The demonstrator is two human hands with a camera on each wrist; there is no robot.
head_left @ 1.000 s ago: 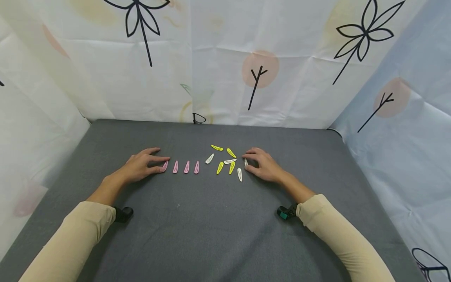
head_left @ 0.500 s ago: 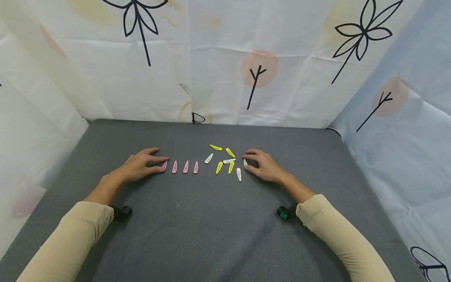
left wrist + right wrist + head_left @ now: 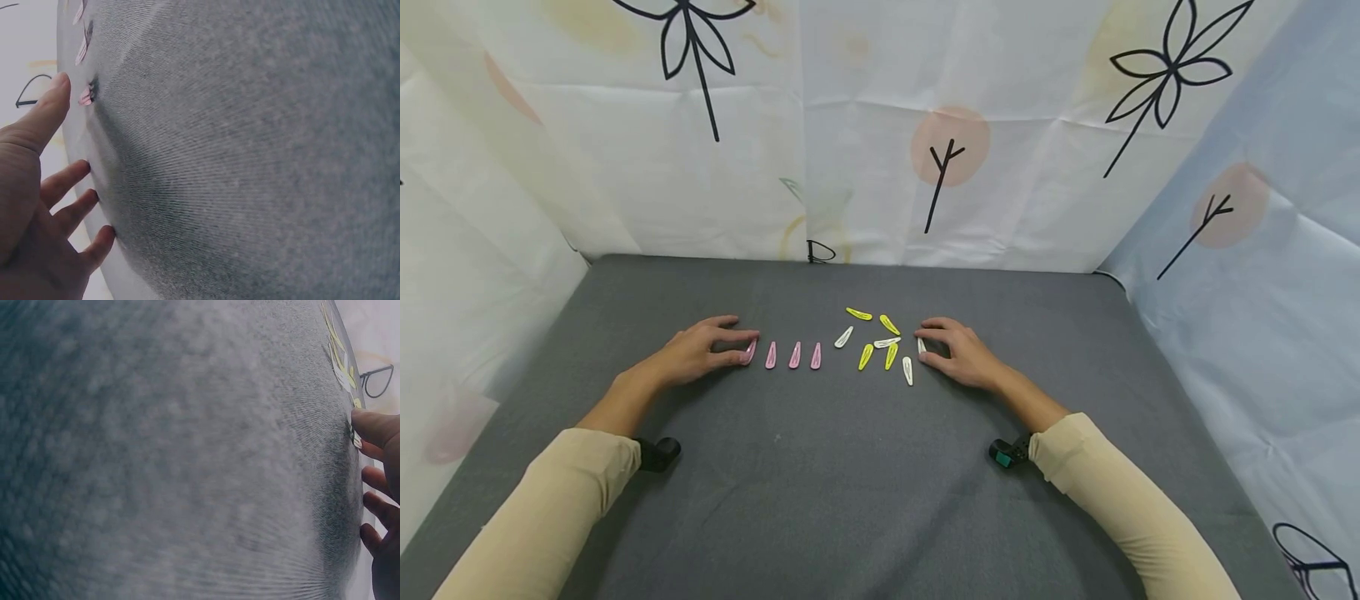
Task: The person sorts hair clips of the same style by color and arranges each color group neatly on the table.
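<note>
In the head view my left hand (image 3: 703, 350) is at the left end of a row of pink snap hair clips (image 3: 794, 355). Its thumb and index finger hold the outermost pink hair clip (image 3: 750, 351) between them, low on the cloth. My right hand (image 3: 958, 352) is at the right side of a loose group of yellow hair clips (image 3: 866, 357) and white hair clips (image 3: 843, 337). Between its thumb and index finger it holds a white hair clip (image 3: 921, 345), partly covered. The left wrist view shows the thumb (image 3: 53, 103) above a pink clip (image 3: 86, 95); the index finger is hidden.
A grey cloth (image 3: 850, 483) covers the table. Printed white curtains (image 3: 865, 150) stand behind it and at both sides. Another white clip (image 3: 907, 371) lies just left of my right thumb. Each wrist wears a black camera strap (image 3: 658, 455).
The scene slides very slightly left in the head view. Both hands and all the clips keep their places on the cloth.
</note>
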